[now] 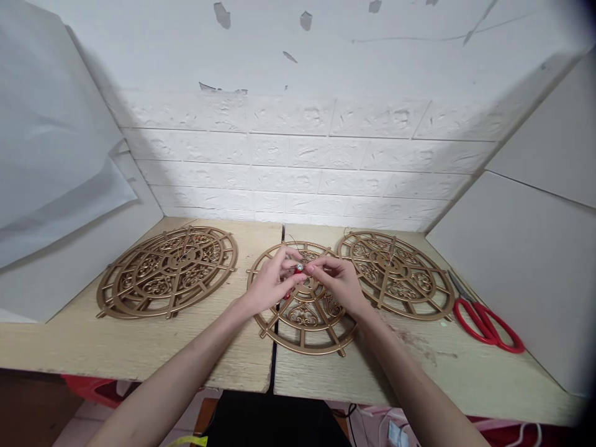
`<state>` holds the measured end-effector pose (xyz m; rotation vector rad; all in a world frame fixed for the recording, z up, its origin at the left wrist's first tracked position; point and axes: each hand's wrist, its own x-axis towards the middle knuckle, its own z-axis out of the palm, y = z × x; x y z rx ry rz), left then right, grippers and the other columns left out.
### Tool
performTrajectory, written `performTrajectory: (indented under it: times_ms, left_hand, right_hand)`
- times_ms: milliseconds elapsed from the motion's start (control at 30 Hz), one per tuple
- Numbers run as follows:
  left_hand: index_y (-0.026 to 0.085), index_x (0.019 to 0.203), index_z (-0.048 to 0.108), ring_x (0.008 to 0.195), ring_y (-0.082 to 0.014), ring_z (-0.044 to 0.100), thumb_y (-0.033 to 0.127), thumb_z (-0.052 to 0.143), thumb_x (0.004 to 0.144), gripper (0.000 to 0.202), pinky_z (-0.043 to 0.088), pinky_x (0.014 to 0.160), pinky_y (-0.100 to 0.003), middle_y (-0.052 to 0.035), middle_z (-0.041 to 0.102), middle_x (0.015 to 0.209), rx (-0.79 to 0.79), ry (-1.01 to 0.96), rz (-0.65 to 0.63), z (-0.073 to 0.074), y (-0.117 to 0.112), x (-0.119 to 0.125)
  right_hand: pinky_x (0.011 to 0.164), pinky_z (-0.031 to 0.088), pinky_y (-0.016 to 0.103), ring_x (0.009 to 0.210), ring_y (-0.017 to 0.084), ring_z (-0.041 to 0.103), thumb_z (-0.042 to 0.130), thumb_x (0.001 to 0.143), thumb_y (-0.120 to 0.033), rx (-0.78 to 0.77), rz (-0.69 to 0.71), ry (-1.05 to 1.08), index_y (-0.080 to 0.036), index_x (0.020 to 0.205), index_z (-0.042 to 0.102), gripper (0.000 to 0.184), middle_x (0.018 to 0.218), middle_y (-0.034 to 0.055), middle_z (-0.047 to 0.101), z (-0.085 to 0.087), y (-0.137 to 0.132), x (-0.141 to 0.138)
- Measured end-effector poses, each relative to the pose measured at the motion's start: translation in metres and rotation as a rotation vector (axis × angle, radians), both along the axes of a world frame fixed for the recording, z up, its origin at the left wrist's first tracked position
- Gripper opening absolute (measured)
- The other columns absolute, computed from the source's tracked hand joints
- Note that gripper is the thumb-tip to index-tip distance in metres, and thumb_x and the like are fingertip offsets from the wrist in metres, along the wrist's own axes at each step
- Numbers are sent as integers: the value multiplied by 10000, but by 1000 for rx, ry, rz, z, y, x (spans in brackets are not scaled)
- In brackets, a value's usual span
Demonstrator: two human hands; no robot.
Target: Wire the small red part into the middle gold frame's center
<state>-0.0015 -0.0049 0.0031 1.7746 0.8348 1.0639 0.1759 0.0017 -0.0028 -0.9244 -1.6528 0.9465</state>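
A small shiny round piece with red beneath it (299,268) sits between my two hands, above the middle of a gold openwork disc (302,341). My left hand (272,280) is closed in a pinch on this piece. Fingertips of my right hand (339,282) are pressed together at its right side; what they grip is too small to make out. A thin wire rises behind the left fingers. Some red shows below the left thumb. My hands cover much of the disc's centre and upper part.
Stacked gold openwork discs (156,273) lie on the left of the wooden table (223,354), with thin wires at their hub. More gold discs (395,273) lie on the right. Red-handled scissors (487,320) rest near the right panel. A white brick-patterned wall (298,152) closes the back.
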Motion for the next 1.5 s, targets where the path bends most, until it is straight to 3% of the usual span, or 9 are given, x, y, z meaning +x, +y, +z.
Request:
performTrajectory:
  times_ms: [433,700,967,1300,1500]
  left_hand:
    - [187,899,468,730,-165,667,322,606,812,212,503,642,-265,-24,658,775,29,-2,26,-1,1,0]
    - [191,830,453,729,-174,680,339,628,791,233,518,672,-289,-51,694,828,7,-71,86,-2,3,-1]
    - [185,843,454,718,-172,683,333,629,795,234,523,688,-309,-51,700,798,14,-88,72,0,3,-1]
    - [179,852,434,687,-142,683,287,637,796,236,516,659,-271,-57,703,872,-40,-179,64,1,4,0]
    - [182,818,401,658,-135,673,295,650,785,275,529,660,-289,-46,701,824,-103,-280,77,3,7,0]
  right_hand:
    - [592,472,245,650,142,619,651,795,-349,59,12,14,-184,802,707,175,722,27,689,2,-1,0]
    - [682,510,281,764,156,633,617,824,-162,623,-104,-203,-205,904,687,115,826,51,692,4,-4,6]
    - [677,502,297,800,171,600,569,844,-122,820,-200,-388,-186,983,642,170,874,90,654,-3,-2,6]
    - [722,464,354,838,190,581,623,792,-88,872,-307,-314,-207,937,653,190,894,71,633,6,-6,7]
    - [767,478,345,848,175,595,626,801,-135,617,-232,-87,-210,853,661,98,866,44,636,10,-7,3]
